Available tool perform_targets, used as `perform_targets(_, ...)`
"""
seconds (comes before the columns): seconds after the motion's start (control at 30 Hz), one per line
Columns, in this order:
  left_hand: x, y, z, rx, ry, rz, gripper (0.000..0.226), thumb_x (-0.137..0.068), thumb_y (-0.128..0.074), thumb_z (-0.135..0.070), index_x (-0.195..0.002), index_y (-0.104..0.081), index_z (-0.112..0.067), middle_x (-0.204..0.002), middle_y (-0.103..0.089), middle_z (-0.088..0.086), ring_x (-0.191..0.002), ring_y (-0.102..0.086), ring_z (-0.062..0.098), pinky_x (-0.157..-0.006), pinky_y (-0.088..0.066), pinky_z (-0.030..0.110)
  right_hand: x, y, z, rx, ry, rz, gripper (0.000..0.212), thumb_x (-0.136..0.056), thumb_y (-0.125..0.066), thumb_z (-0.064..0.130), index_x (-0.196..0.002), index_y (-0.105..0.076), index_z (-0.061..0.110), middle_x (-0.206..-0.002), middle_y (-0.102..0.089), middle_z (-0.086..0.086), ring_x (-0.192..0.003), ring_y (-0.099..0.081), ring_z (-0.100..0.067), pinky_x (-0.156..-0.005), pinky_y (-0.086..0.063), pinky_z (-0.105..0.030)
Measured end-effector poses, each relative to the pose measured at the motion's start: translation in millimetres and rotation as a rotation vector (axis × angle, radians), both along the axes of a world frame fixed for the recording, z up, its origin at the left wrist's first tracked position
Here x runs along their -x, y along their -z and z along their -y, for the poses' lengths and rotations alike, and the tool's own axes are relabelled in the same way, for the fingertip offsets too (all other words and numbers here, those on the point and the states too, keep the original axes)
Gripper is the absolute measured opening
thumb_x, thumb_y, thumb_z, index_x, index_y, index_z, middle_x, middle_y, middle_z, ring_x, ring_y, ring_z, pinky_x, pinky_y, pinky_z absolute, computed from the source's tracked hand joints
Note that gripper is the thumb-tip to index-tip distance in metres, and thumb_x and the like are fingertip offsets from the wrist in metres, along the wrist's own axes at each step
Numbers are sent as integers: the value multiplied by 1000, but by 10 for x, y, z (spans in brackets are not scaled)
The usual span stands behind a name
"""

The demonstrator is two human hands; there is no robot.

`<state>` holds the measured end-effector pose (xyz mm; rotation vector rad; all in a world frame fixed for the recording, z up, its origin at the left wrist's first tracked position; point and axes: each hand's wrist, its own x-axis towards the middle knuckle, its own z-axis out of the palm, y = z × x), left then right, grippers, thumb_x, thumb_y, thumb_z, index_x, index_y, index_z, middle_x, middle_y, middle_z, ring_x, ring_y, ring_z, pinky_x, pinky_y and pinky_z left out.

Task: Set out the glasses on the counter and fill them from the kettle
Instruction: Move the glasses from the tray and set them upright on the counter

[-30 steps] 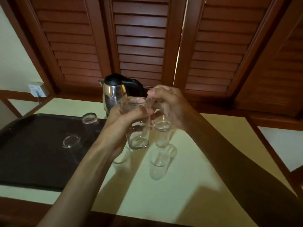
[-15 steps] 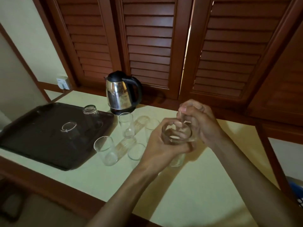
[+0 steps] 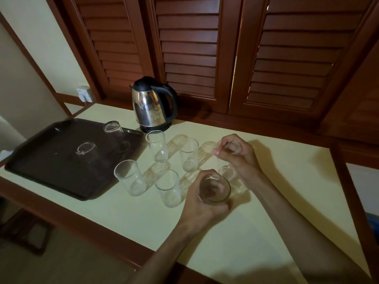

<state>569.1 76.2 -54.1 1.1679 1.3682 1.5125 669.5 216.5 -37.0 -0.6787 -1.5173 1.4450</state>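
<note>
While both hands carry a glass each, four more stand upright on the surface (image 3: 287,181) in front of the kettle (image 3: 152,105); two sit inverted on the tray (image 3: 51,160).

Head view: left hand (image 3: 202,203) wraps its grip round the near glass (image 3: 215,190), mouth up. Right hand (image 3: 235,153) pinches the far glass (image 3: 226,167) at the rim, base at or just above the surface; contact unclear.

Judgement: thin, smooth, light, rigid tumblers; slippery and breakable. Hold mid-wall, not rim; set down gently, spaced from neighbours. Kettle heavier: take by its handle.
</note>
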Motion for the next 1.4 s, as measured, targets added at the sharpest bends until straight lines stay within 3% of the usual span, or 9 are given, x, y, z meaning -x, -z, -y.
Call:
perform_targets(0.13, 7, 63, 41, -17, -2, -4, 49, -65, -83, 0, -107, -59, -7, -92, -65, 20, -83, -64, 18, -79, -53, 34, -2, 132, -4, -31, 12, 35, 43, -67, -88, 30, -88, -61, 4, -83, -65, 0, -82, -60, -16, -81, -48, -36)
perform_targets(0.3, 76, 128, 49, -18, 52, -35, 50, -70, -85, 6, -110, -59, -8, -93, -65, 17, -86, -64, 19, -81, -54, 35, -16, 275, -6, -32, 68, 93, 37, -67, -91, 30, -87, -65, 14, -86, -65, 7, -84, -59, -15, -79, -48, -34)
perform_targets(0.5, 69, 172, 46, -13, 47, -43, 42, -68, -86, 2, -101, -60, -3, -91, -67, 11, -83, -65, 18, -77, -53, 32, -23, 363, 41, -23, 118, 87, 39, -70, -93, 20, -93, -65, 8, -91, -64, -7, -86, -60, -17, -77, -50, -35)
perform_targets(0.7, 61, 258, 7, 19, 37, -47, 42, -67, -83, 18, -97, -60, 1, -86, -66, 0, -77, -63, 14, -73, -52, 27, 7, 410, 74, -49, 156, 101, 45, -62, -94, 35, -92, -66, 17, -89, -64, -4, -84, -60, -17, -75, -52, -33)
perform_targets(0.83, 62, 259, 8, 21, 25, -50, 42, -66, -84, 15, -95, -61, -5, -86, -66, 1, -79, -64, 16, -74, -53, 31, -55, 428, 74, -46, 153, 134, 44, -62, -94, 41, -94, -68, 26, -93, -67, -4, -89, -64, -24, -81, -55, -41)
perform_targets(1.07, 88, 250, 43, 43, 39, -24, 44, -67, -92, 4, -99, -62, -4, -91, -69, 16, -83, -67, 18, -77, -54, 31, -128, 339, 83, -36, 97, 185, 52, -62, -92, 46, -102, -67, 24, -102, -68, -3, -95, -66, -22, -89, -53, -46)
perform_targets(1.2, 106, 185, 74, 43, 55, 1, 56, -62, -97, -4, -106, -63, -11, -93, -70, -2, -88, -68, 11, -79, -53, 23, -204, 157, 93, -43, 96, 193, 68, -64, -86, 61, -119, -63, 29, -120, -68, -3, -111, -66, -21, -102, -50, -49)
perform_targets(1.33, 119, 61, 72, 2, 51, -31, 65, -55, -99, -20, -110, -63, -18, -99, -71, -7, -95, -69, 10, -86, -54, 24, -221, -68, 151, -111, 131, 215, 57, -71, -82, 55, -119, -63, 30, -121, -68, 2, -114, -64, -18, -106, -47, -49)
perform_targets(1.4, 155, -2, 62, -32, 75, -65, 69, -56, -100, -19, -114, -62, -19, -106, -72, -4, -102, -70, 14, -92, -54, 27, -202, -152, 192, -139, 162, 229, 55, -72, -81, 53, -118, -63, 29, -123, -68, 3, -116, -63, -16, -106, -46, -45)
